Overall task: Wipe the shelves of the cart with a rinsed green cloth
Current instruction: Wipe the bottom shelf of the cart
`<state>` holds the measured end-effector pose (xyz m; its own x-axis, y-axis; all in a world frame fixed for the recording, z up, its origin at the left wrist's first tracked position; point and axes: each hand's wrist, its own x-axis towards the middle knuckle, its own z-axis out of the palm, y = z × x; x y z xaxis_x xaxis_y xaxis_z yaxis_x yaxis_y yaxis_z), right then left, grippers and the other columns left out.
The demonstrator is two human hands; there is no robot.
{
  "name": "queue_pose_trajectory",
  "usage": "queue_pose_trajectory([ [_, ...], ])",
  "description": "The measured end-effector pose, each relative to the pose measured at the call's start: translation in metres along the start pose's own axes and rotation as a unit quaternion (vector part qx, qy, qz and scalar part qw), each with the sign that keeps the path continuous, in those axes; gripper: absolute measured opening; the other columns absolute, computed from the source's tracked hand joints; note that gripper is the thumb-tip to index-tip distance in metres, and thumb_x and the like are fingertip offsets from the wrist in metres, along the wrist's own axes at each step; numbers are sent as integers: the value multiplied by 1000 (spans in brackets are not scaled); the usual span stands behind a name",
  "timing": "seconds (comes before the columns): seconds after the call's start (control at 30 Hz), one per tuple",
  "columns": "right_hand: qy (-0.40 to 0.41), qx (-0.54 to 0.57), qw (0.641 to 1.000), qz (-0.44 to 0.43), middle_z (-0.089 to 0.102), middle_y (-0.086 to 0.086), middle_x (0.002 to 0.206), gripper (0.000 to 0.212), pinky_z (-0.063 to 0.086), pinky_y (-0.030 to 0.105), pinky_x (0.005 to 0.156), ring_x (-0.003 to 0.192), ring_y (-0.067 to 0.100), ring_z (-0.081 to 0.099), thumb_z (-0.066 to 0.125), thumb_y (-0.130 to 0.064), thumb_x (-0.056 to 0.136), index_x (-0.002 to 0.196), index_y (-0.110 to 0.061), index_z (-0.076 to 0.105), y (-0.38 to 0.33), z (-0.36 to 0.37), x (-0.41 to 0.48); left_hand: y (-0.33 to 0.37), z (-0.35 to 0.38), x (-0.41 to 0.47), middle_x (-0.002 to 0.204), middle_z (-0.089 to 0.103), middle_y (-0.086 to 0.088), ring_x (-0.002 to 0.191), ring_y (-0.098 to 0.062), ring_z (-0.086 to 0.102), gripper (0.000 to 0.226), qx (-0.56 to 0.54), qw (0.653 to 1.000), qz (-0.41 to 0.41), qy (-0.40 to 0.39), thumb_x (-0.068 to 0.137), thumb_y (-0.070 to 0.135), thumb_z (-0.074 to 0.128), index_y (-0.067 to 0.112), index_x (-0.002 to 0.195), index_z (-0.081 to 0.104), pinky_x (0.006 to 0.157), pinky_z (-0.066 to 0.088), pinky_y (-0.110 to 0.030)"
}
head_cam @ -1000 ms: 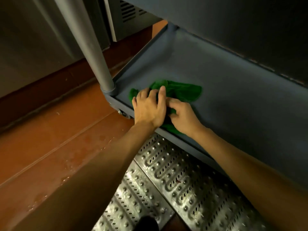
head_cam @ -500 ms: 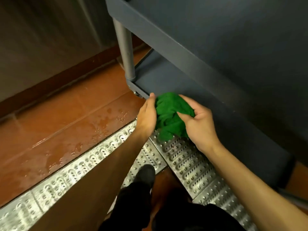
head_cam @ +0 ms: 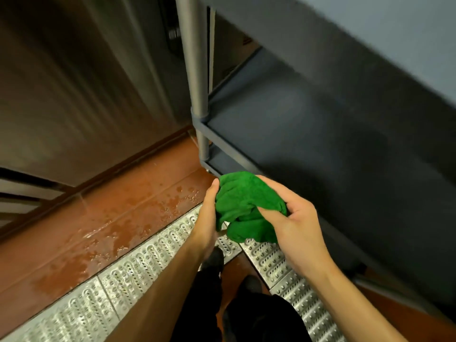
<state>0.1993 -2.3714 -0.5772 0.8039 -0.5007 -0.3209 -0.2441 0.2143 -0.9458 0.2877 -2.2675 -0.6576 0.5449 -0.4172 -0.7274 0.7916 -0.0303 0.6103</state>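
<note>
Green terry cloth (head_cam: pixel 246 206) is bunched clear of the dark grey plastic cart shelf (head_cam: pixel 308 134), just before its front edge by the grey metal corner post (head_cam: pixel 196 70). My left hand (head_cam: pixel 208 218) curls round one side and my right hand (head_cam: pixel 296 225) pinches a fold, probably regathering a fresh face.

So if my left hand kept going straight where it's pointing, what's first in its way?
Probably the corner of the cart's bottom shelf, just beyond the left hand; depth is unclear.
</note>
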Motion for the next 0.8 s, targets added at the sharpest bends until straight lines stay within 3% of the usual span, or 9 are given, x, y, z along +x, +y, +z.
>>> queue_pose_trajectory([
  [0.17, 9, 52, 999, -8, 76, 6, 107, 43, 57, 46, 89, 104, 26, 72, 62, 1, 81, 105, -31, 78, -103, -5, -29, 80, 50, -90, 120, 73, -17, 112, -32, 71, 58, -66, 997, 9, -37, 96, 56, 47, 12, 122, 73, 99, 54, -45],
  [0.27, 11, 62, 998, -17, 75, 3, 112, 45, 56, 41, 92, 107, 22, 71, 62, -6, 76, 108, -34, 76, -160, -7, -51, 117, 80, -139, 123, 71, -22, 115, -37, 68, 61, -114, 992, 7, -47, 92, 57, 49, 8, 117, 76, 101, 52, -47],
  [0.37, 36, 76, 996, -32, 71, -3, 122, 55, 54, 31, 94, 115, 17, 67, 61, -3, 75, 121, -33, 69, -207, -12, -70, 150, 111, -184, 123, 70, -24, 111, -36, 71, 63, -149, 985, -4, -88, 98, 56, 42, 6, 112, 77, 86, 60, -43],
  [0.47, 65, 86, 993, -45, 69, -7, 126, 55, 53, 28, 92, 118, 15, 64, 61, -7, 76, 121, -38, 68, -248, -21, -83, 178, 142, -218, 118, 72, -25, 103, -35, 73, 62, -141, 983, -8, -119, 102, 52, 39, 4, 110, 78, 74, 63, -41],
  [0.63, 96, 94, 989, -58, 70, -2, 124, 53, 55, 25, 87, 115, 16, 67, 65, -13, 79, 125, -40, 65, -304, -42, -100, 216, 182, -249, 123, 69, -28, 113, -44, 68, 58, -86, 991, 9, -106, 88, 41, 60, 3, 131, 65, 101, 52, -56],
  [0.73, 117, 136, 982, -49, 70, -1, 126, 55, 53, 32, 94, 119, 18, 65, 78, -26, 75, 127, -40, 64, -321, -52, -106, 231, 203, -256, 120, 70, -27, 110, -44, 69, 57, -52, 994, 27, -94, 81, 34, 68, 5, 130, 66, 103, 49, -59],
  [0.8, 133, 177, 974, -51, 69, 1, 128, 75, 49, 42, 102, 121, 21, 64, 91, -43, 59, 128, -41, 63, -330, -55, -109, 238, 214, -257, 118, 72, -26, 108, -44, 70, 53, -26, 994, 36, -102, 80, 30, 68, 4, 127, 68, 102, 50, -60],
])
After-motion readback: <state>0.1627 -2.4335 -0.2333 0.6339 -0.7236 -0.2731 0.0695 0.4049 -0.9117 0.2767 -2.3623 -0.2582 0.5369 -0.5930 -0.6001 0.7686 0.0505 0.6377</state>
